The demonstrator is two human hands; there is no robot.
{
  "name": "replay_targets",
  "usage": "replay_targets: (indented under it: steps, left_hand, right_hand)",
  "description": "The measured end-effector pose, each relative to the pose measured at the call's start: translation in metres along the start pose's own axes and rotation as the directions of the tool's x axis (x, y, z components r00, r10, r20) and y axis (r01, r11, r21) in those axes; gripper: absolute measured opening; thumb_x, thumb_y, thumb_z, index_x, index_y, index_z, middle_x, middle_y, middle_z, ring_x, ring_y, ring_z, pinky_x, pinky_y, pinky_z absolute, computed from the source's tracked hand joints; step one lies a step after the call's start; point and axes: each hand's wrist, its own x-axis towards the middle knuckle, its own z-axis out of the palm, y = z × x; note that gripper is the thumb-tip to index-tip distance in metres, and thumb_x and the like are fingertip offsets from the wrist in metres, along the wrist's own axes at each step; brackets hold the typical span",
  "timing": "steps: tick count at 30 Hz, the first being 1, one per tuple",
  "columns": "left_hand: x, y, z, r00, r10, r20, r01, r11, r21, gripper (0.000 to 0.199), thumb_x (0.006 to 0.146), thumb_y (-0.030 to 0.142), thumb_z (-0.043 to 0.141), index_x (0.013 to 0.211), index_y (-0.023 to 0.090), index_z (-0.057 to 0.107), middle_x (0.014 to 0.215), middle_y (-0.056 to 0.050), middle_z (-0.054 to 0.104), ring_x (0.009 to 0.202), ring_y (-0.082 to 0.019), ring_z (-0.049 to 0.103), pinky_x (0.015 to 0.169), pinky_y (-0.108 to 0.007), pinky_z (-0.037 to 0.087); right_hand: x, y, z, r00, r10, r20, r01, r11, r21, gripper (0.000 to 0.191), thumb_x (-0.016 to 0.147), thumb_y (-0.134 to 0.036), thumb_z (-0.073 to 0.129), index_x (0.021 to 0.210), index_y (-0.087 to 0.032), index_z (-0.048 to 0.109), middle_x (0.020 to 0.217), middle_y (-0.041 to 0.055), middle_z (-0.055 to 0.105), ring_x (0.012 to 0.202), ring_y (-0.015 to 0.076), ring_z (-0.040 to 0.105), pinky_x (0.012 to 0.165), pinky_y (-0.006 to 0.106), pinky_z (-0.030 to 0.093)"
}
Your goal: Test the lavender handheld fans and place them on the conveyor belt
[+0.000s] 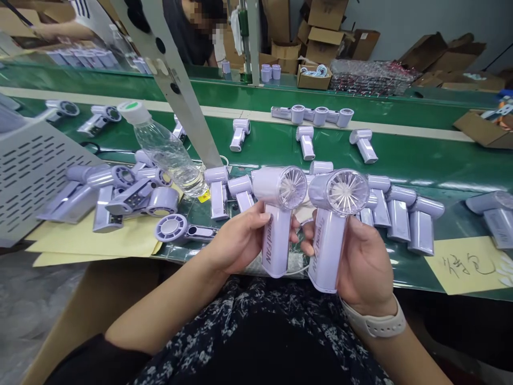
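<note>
Gripping 2 fans [264, 184] [318, 193], left fingers [256, 220] and right fingers [363, 231] around near-upright handles [281, 235] [332, 240] (grilles [292, 187] [348, 191] toward the camera).

Two fans up, everyone: one left fan [276, 235] in the left hand [240, 238], one right fan [326, 251] in the right hand [366, 267]! Far side, three fans in a row [320, 117]; nearer, three spaced fans [306, 147]; far left, a pair of fans [102, 115]. One capped bottle [168, 152], one watch [380, 324] (the left heap [130, 198] defies counting).
</note>
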Motion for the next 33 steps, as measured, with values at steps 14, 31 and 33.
replay_targets:
  steps: [14,31,33]
  left_hand:
    - [0.006,-0.005,-0.002,0.997,-0.076,0.004,0.076,0.997,-0.024,0.028,0.078,0.034,0.076,0.092,0.01,0.076,0.092,-0.009,0.079,0.076,-0.022,0.076,0.073,-0.031,0.063]
    - [-0.006,0.0,0.001,0.997,0.078,-0.03,-0.059,0.915,0.399,0.057,0.08,0.049,0.083,0.123,0.021,0.059,0.104,-0.009,0.076,0.096,-0.025,0.074,0.081,-0.034,0.057]
    - [-0.007,0.004,0.001,0.989,0.15,-0.011,-0.122,0.842,0.525,0.046,0.083,0.041,0.082,0.12,0.021,0.061,0.107,-0.009,0.075,0.099,-0.024,0.073,0.082,-0.033,0.056]
  right_hand:
    - [-0.001,-0.001,0.004,0.973,-0.162,-0.164,0.131,0.975,-0.181,0.035,0.086,-0.038,0.078,0.117,-0.033,0.063,0.115,0.0023,0.067,0.116,0.025,0.064,0.111,0.051,0.048]
    - [-0.004,-0.002,-0.022,0.991,-0.122,-0.06,0.107,0.973,-0.205,0.033,0.097,-0.043,0.059,0.127,-0.031,0.065,0.096,0.0053,0.079,0.069,0.025,0.074,0.065,0.043,0.064]
    - [-0.007,-0.005,-0.024,0.978,-0.209,-0.001,0.198,0.929,-0.313,0.037,0.092,-0.04,0.07,0.127,-0.033,0.064,0.108,0.0054,0.078,0.089,0.0287,0.076,0.079,0.047,0.064]
